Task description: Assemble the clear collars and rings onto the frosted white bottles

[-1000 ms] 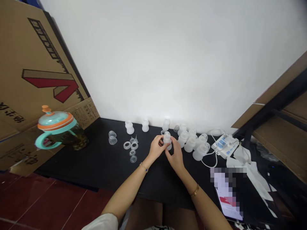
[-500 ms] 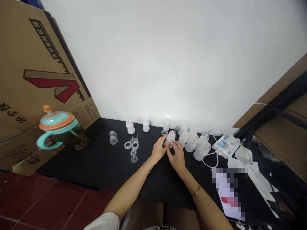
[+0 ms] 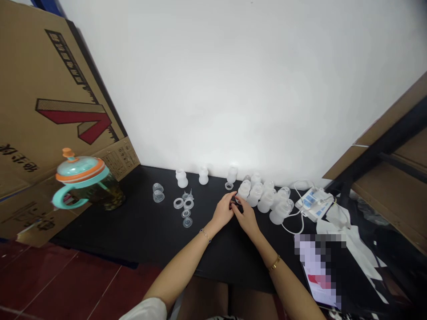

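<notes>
A small white baby bottle (image 3: 243, 190) with a clear cap stands upright at the left end of a group of similar baby bottles (image 3: 266, 201). Just in front of it, my right hand (image 3: 247, 218) has its fingers extended; whether a fingertip touches the bottle is unclear. My left hand (image 3: 223, 210) is close beside, fingers out and holding nothing visible. Behind my hands, a clear ring (image 3: 229, 186) lies before an uncapped bottle (image 3: 232, 174). To the left are white collar rings (image 3: 179, 203), small clear discs (image 3: 187, 222) and clear caps (image 3: 158, 196).
Two uncapped bottles (image 3: 182, 178) stand near the wall. A large teal-and-orange lidded jug (image 3: 82, 180) occupies the table's left end by a cardboard box (image 3: 20, 111). On the right are a white power strip (image 3: 315, 203) with cables, white paper (image 3: 347, 235) and a phone-like screen (image 3: 316, 275).
The capped bottle that was between my hands has moved right, against the other bottles. My fingers have come off it and sit lower, in front.
</notes>
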`<state>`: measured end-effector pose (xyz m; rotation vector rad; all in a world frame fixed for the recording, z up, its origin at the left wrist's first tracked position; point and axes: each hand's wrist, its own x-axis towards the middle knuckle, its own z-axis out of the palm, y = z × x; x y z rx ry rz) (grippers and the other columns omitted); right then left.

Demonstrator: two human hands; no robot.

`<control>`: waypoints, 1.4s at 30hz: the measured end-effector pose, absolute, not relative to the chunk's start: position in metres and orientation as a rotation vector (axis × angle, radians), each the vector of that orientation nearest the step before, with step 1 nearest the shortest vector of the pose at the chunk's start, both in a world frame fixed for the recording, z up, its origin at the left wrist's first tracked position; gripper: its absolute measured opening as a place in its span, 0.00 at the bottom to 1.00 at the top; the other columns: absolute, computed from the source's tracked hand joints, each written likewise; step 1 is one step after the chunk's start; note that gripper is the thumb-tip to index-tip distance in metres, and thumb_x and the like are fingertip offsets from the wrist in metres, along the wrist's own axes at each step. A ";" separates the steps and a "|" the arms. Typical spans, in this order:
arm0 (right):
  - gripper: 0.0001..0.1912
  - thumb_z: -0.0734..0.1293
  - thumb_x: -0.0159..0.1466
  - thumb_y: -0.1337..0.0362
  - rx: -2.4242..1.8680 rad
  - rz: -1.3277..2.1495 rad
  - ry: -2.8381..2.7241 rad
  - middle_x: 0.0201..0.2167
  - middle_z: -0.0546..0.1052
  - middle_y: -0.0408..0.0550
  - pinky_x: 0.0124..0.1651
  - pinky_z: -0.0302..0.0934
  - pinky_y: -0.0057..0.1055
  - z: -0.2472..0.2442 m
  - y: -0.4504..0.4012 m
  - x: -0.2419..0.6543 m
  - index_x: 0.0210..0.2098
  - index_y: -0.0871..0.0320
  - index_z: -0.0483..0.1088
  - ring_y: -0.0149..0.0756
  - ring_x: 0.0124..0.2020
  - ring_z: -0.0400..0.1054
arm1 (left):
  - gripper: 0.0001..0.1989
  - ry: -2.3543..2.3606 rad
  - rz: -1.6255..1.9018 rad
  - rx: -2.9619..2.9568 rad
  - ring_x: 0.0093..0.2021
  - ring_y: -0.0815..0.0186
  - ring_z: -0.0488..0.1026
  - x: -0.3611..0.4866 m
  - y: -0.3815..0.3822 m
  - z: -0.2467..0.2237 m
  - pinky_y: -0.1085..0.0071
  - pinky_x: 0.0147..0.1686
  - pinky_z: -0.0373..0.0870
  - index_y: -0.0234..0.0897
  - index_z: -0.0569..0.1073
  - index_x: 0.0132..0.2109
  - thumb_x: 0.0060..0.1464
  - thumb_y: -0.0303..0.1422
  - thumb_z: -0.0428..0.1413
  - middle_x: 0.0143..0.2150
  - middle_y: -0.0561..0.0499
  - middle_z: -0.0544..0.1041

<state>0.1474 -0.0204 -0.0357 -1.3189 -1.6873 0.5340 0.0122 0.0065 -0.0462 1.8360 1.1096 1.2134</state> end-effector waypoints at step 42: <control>0.12 0.64 0.66 0.65 -1.338 0.534 -1.683 0.39 0.84 0.49 0.46 0.70 0.38 -0.034 -0.015 0.150 0.41 0.55 0.80 0.44 0.41 0.79 | 0.19 1.051 0.782 2.405 0.32 0.67 0.77 0.035 0.164 0.046 0.65 0.49 0.74 0.36 0.79 0.52 0.54 0.26 0.55 0.52 0.46 0.81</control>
